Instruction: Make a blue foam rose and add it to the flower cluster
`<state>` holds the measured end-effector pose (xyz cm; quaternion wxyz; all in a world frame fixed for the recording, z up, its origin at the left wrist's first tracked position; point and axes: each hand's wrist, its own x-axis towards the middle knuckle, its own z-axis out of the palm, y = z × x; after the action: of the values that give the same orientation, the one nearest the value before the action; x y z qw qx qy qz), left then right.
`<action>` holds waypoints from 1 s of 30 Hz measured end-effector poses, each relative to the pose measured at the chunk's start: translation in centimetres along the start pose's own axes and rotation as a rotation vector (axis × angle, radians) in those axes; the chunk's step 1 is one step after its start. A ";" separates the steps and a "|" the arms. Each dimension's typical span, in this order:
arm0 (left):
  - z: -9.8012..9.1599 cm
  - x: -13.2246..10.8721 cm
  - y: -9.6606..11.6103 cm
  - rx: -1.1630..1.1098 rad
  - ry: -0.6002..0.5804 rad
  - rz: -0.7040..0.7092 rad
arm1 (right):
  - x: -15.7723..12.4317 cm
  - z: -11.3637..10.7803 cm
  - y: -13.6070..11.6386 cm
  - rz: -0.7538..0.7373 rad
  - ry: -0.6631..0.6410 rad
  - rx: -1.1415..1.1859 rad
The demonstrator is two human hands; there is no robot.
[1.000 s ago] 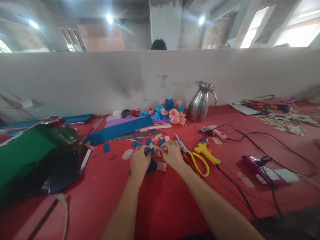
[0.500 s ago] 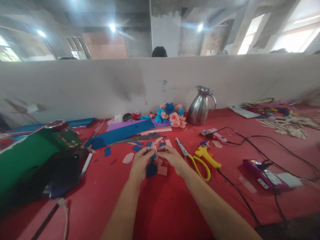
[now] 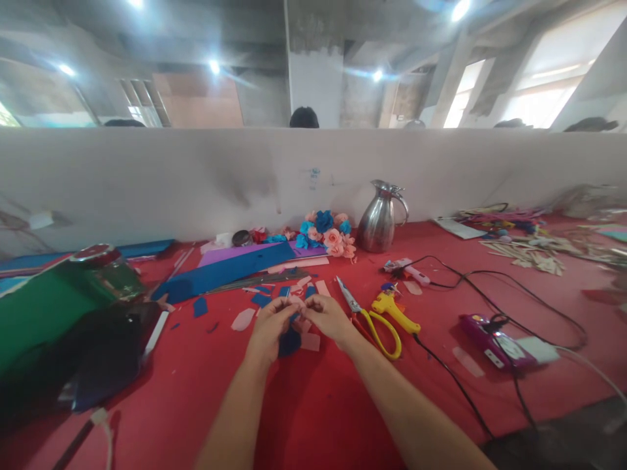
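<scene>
Both hands meet over the red table, fingertips pinched on a small piece of pink crepe paper (image 3: 295,301). My left hand (image 3: 268,326) grips it from the left, and my right hand (image 3: 329,316) from the right. The paper's exact shape is partly hidden by the fingers. Under the hands lies a dark blue paper piece (image 3: 290,343), with a pink paper square (image 3: 310,341) beside it. Blue and pink cut scraps are scattered just beyond the fingers. To the right of my right hand lie yellow-handled scissors (image 3: 385,334) and a yellow glue gun (image 3: 396,312).
A bunch of pink and blue paper flowers (image 3: 327,232) lies by a steel jug (image 3: 378,219) near the white partition (image 3: 220,170). Blue paper (image 3: 230,271) stretches behind the scraps. At right sit a purple power strip (image 3: 494,343) and cords; at left, a glass jar (image 3: 108,274).
The view has tilted up and shifted slightly right, so everything appears lower and further left. Both hands stay together on the pink paper, their fingers shifting slightly.
</scene>
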<state>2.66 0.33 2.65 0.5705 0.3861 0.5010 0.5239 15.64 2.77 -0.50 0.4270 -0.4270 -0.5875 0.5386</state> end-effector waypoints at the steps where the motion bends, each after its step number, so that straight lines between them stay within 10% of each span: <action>1: 0.0 0.0 0.0 0.009 0.004 0.013 | 0.1 0.0 0.1 0.009 -0.007 -0.012; 10: -1.0 0.7 -0.4 0.200 -0.075 -0.003 | -2.1 -5.1 -2.4 -0.111 0.106 -0.640; 15: 0.3 -0.1 -0.6 0.365 -0.159 -0.029 | -5.9 -12.8 -2.4 0.243 0.512 -1.211; 20: 1.9 -0.7 -1.9 0.498 -0.343 -0.104 | -6.8 -15.5 -0.6 0.341 0.418 -1.230; 26: 2.4 -0.8 -2.8 0.621 -0.292 -0.073 | -7.8 -15.4 -2.7 0.295 0.555 -1.259; 30: 2.5 -0.7 -2.9 0.703 -0.279 -0.011 | -12.0 -13.5 -4.3 0.242 0.420 -0.884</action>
<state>5.77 -0.60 0.45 0.4687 0.6231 0.5698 0.2596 31.64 -5.35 4.00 0.2490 -0.7314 -0.6069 0.1865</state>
